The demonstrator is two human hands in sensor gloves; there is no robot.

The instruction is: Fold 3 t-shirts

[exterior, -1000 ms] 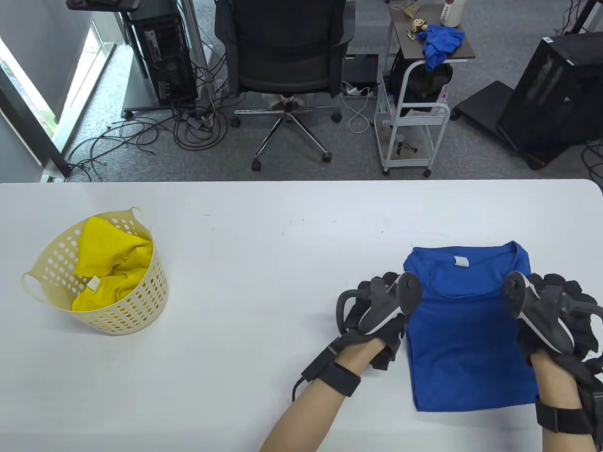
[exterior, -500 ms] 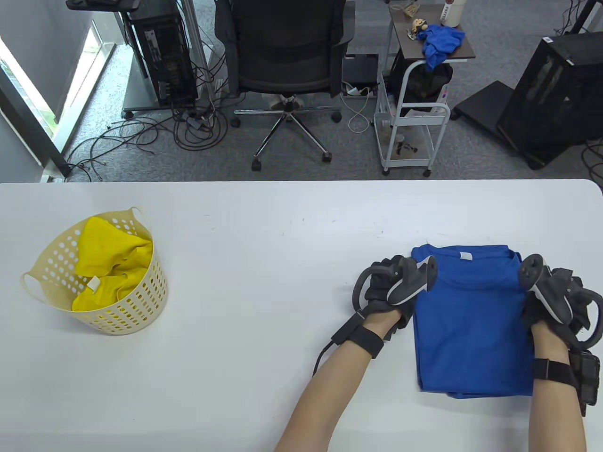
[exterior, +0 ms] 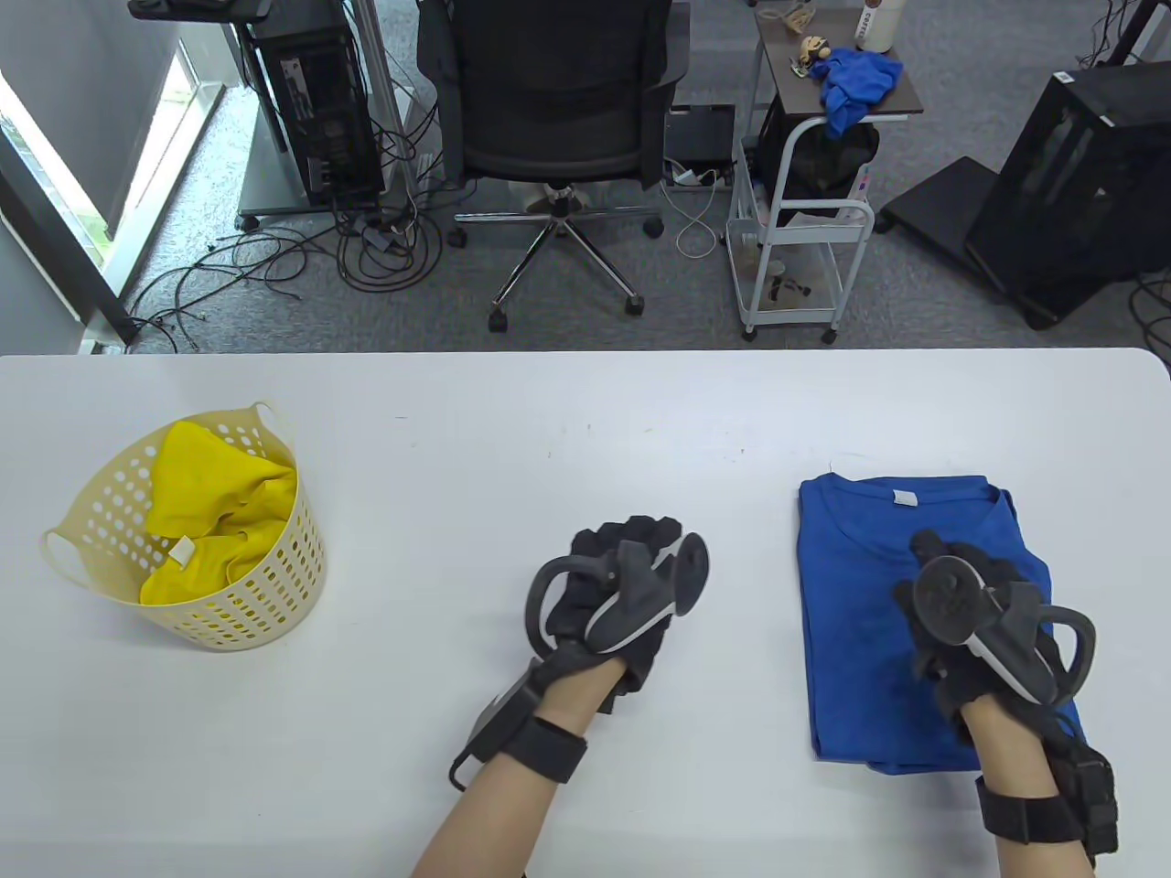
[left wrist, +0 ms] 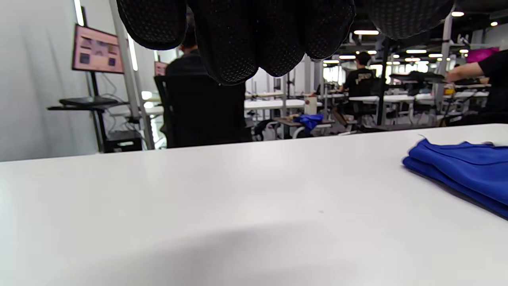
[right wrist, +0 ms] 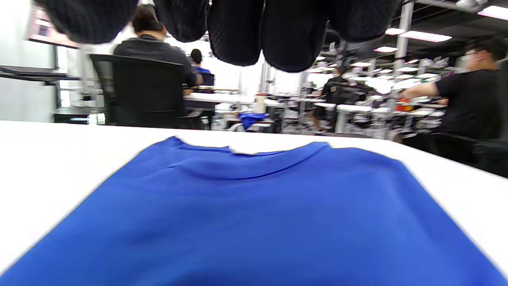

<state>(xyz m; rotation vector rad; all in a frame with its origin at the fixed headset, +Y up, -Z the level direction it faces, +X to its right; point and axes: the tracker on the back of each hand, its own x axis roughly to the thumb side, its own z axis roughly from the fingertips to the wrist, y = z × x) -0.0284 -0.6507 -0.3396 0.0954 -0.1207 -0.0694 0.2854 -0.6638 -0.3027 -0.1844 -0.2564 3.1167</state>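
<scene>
The blue t-shirt (exterior: 878, 622) lay folded into a neat rectangle on the right part of the white table (exterior: 512, 439), with its collar and white label toward the far side. Its near edge was close to the table's front edge, and its right edge was near the table's right end. The right hand (exterior: 970, 622) was over the middle of the shirt; in the right wrist view its fingers (right wrist: 238, 28) hung above the cloth and gripped nothing, but whether the palm touched the shirt I could not tell. The left hand (exterior: 613, 594) was over bare table, well apart from the shirt's left edge, and its fingers (left wrist: 238, 35) also held nothing. How wide either hand was spread was not clear. A pale yellow perforated basket (exterior: 274, 585) stood at the far left with a yellow t-shirt (exterior: 215, 503) crumpled inside. Between the basket and the left hand there was a broad stretch of bare table.
</scene>
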